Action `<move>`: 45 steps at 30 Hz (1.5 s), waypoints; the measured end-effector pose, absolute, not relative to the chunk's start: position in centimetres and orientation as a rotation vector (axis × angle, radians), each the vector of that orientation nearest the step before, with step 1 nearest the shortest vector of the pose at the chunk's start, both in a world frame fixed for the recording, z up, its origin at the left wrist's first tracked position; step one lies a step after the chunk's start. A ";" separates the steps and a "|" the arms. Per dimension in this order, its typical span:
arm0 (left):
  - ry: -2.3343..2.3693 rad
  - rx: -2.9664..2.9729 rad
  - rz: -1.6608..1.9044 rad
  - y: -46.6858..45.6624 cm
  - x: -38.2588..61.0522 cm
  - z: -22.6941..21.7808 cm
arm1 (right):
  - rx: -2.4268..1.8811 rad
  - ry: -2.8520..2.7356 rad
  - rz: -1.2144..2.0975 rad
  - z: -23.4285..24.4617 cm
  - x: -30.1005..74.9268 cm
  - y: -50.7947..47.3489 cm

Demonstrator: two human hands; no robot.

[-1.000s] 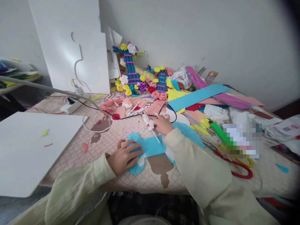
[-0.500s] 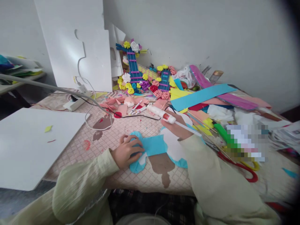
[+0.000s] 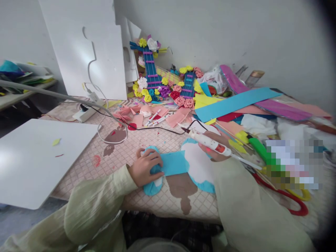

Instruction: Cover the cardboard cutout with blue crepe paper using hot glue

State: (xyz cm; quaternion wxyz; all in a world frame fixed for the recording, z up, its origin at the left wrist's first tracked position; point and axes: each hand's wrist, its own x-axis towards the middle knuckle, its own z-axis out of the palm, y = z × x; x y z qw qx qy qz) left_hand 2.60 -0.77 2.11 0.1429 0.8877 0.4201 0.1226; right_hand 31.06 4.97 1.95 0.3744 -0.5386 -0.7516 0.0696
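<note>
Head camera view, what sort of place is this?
Probably a home craft table: coloured paper sheets piled at the back, paper flowers on small blue ladders, and a corded glue gun in the right hand.

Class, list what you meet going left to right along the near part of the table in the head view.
white board → left hand → blue paper → right hand holding the glue gun → green tool → red-handled scissors
</note>
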 end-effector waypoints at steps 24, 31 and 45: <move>1.469 2.620 0.513 -1.7 4.5 1.6 | -0.666 -2.485 0.265 1.8 31.7 5.4; 1.415 2.706 0.455 -1.4 4.2 1.7 | -0.565 -2.476 0.242 2.4 31.4 5.2; 1.356 2.360 0.786 -1.6 3.1 0.2 | -0.451 -2.607 0.227 2.1 29.8 4.3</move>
